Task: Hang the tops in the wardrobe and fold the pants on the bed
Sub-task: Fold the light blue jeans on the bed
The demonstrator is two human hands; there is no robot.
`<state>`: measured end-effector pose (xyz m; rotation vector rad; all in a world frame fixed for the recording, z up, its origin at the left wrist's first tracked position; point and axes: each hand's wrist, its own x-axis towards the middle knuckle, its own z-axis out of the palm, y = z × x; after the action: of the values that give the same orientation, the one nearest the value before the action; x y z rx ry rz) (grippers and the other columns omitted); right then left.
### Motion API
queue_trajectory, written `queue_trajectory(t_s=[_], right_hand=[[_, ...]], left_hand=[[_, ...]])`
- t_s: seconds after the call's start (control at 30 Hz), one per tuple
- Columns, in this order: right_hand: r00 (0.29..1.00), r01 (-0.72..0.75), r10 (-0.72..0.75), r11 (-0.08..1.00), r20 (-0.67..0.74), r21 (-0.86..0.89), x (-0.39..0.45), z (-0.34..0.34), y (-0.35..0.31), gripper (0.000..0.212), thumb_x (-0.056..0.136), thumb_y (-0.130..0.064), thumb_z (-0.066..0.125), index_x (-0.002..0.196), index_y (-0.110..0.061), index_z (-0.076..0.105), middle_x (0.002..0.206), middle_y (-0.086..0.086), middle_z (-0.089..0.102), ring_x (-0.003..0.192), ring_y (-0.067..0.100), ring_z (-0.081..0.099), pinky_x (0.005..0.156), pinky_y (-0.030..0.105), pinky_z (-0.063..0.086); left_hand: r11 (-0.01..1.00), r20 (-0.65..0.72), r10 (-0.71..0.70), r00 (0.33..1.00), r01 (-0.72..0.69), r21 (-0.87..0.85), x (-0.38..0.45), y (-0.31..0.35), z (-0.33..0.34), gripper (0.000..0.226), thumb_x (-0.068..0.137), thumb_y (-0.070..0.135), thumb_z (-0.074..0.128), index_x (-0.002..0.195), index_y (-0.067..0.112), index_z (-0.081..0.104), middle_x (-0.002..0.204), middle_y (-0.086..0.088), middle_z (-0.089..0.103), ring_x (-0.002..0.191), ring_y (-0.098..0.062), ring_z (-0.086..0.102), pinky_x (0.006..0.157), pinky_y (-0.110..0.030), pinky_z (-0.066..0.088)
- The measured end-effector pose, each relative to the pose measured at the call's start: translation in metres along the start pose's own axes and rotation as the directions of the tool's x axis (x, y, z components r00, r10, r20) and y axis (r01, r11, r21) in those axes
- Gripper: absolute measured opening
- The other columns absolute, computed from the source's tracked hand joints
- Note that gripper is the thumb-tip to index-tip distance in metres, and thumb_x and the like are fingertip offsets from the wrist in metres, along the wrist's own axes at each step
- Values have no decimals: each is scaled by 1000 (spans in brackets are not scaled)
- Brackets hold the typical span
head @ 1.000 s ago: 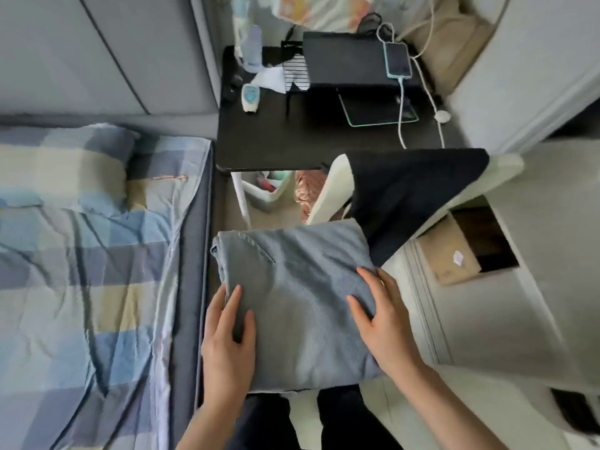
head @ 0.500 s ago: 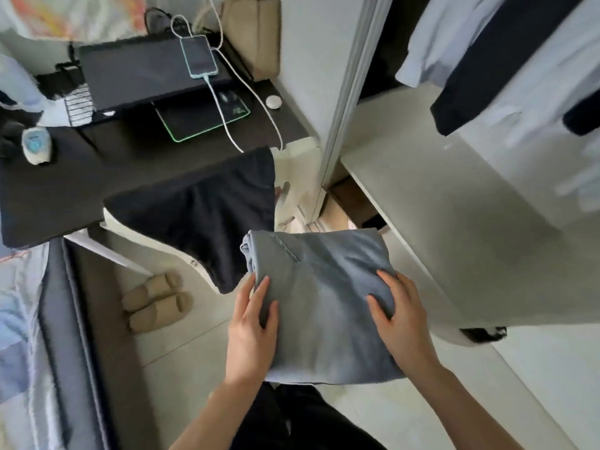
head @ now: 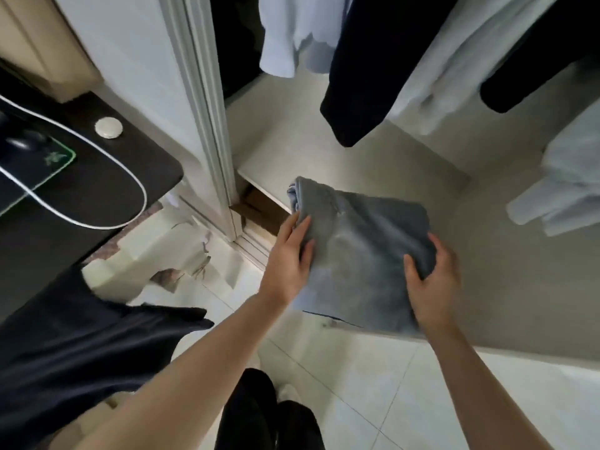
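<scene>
A folded pair of grey-blue pants (head: pixel 360 254) is held between both my hands, over the front edge of the wardrobe's beige shelf (head: pixel 487 254). My left hand (head: pixel 289 259) grips its left edge, fingers lying on top. My right hand (head: pixel 431 280) clasps the near right corner with curled fingers. Whether the pants rest on the shelf or hover just above it cannot be told. Above, tops hang in the wardrobe: a light blue shirt (head: pixel 285 34), a dark navy garment (head: pixel 367 79) and pale shirts (head: pixel 571 186) at the right.
The wardrobe's white door frame (head: pixel 207 118) stands left of the shelf. A black desk (head: pixel 107 190) with a mouse pad and white cable is at the left. A white chair (head: pixel 156 254) with a dark garment (head: pixel 81 345) draped over it stands below. White floor tiles (head: pixel 373 394) lie underfoot.
The view has swung from the bed past the desk to the open wardrobe. Both hands have carried the folded pants forward and right, to the wardrobe shelf.
</scene>
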<state>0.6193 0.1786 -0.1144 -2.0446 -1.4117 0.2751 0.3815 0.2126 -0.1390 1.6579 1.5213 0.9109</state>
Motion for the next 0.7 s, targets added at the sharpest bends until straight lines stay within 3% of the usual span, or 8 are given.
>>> queue_trajectory(t_s=[0.07, 0.13, 0.2, 0.27, 0.33, 0.4, 0.53, 0.7], right_hand=[[990, -40, 40, 999, -132, 7, 33, 6, 16, 54, 87, -21, 68, 134, -3, 47, 129, 21, 52, 114, 27, 51, 95, 8, 27], [969, -85, 88, 996, -230, 22, 58, 15, 36, 55, 89, -21, 66, 135, 1, 46, 130, 23, 52, 116, 28, 50, 98, 9, 29], [949, -206, 199, 979, -244, -4, 76, 31, 60, 56, 90, -19, 64, 138, 2, 43, 133, 25, 51, 121, 32, 49, 103, 24, 35], [939, -335, 323, 936, -118, -107, 78, 53, 83, 62, 88, -12, 64, 142, 2, 38, 137, 26, 48, 124, 39, 48, 101, 37, 35], [917, -372, 386, 919, 103, -129, 68, 74, 99, 80, 82, -8, 70, 148, -1, 26, 146, 23, 39, 131, 37, 42, 108, 38, 33], [889, -365, 387, 921, 244, -134, 52, 88, 108, 95, 77, -13, 76, 151, -3, 17, 151, 22, 30, 138, 35, 34, 112, 43, 30], [885, -256, 345, 921, 313, -292, 29, 98, 122, 104, 74, -24, 80, 153, -16, 13, 152, 26, 18, 139, 42, 26, 110, 48, 30], [882, -283, 383, 896, 273, -341, 38, 105, 131, 103, 75, -30, 79, 152, -37, 10, 155, 26, -2, 139, 44, 23, 108, 44, 33]], left_hand=[[996, 8, 86, 996, -86, -26, 49, 3, 27, 40, 99, 14, 52, 138, 7, 52, 147, -14, 43, 135, -26, 42, 115, -19, 27], [992, 22, 127, 992, -126, -22, 89, 6, 54, 40, 101, 18, 49, 140, 11, 50, 147, -10, 43, 132, -22, 43, 112, -16, 25], [998, 126, 71, 990, -70, -9, 121, -1, 83, 45, 101, 14, 47, 145, 14, 44, 152, -7, 37, 135, -23, 39, 111, -15, 23], [987, 357, -50, 933, -10, 163, 138, -20, 110, 55, 98, 8, 46, 151, 15, 32, 160, -7, 23, 144, -27, 28, 117, -27, 24], [896, 582, -203, 787, -90, 435, 137, -40, 128, 63, 99, 16, 50, 155, 21, 22, 164, -2, 5, 149, -32, 12, 118, -51, 22], [845, 651, -258, 714, -160, 511, 126, -54, 133, 74, 95, 29, 61, 155, 29, 18, 164, 3, -6, 149, -36, 7, 114, -65, 20], [826, 638, -156, 754, -254, 503, 116, -76, 135, 83, 92, 24, 65, 155, 33, 11, 164, 4, -10, 143, -40, 27, 110, -54, 38], [829, 567, -88, 819, -255, 497, 117, -80, 152, 61, 101, 15, 46, 155, 29, 19, 164, -5, 1, 127, -41, 42, 107, -46, 42]])
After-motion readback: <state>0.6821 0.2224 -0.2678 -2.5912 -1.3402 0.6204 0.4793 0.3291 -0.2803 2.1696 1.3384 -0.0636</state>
